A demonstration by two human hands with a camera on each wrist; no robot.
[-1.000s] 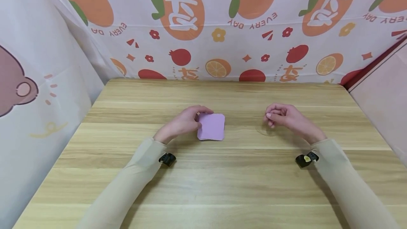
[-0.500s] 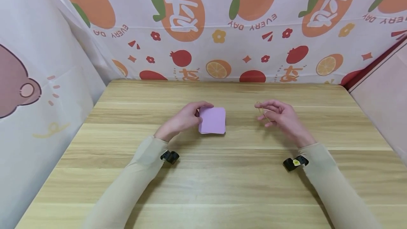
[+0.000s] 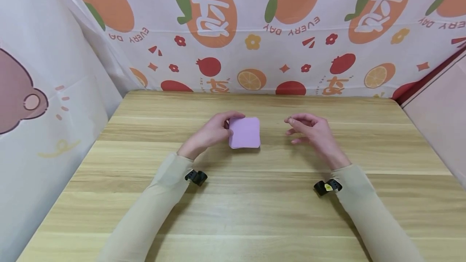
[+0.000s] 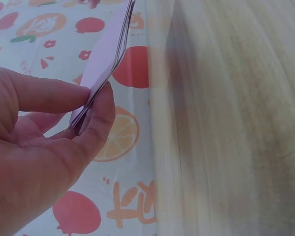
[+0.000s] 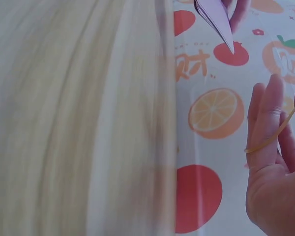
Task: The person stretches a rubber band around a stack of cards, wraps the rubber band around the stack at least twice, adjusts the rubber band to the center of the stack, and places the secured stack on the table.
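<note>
Between thumb and fingers, my left hand (image 3: pixel 210 130) pinches the left side of a thin stack of square lilac paper cards (image 3: pixel 245 132) with cut corners. Seen edge-on in the left wrist view, the stack (image 4: pixel 107 51) shows several layers and stands tilted above the table. Across a gap to the right is my right hand (image 3: pixel 314 132), raised with fingers mostly straight and spread. A thin yellow rubber band (image 5: pixel 270 141) loops round its fingers and stretches toward the thumb in the right wrist view. Part of the band is out of that frame.
Both hands are over a light wooden table (image 3: pixel 233 205). Behind it hangs a white curtain (image 3: pixel 225 62) printed with fruit, and another curtain (image 3: pixel 69 104) hangs at the left. Each wrist wears a small black camera (image 3: pixel 196 177).
The stack has shifted slightly away from me with my left hand. My right hand has moved left toward it, its fingers spreading from a bunched pose with the rubber band round them.
</note>
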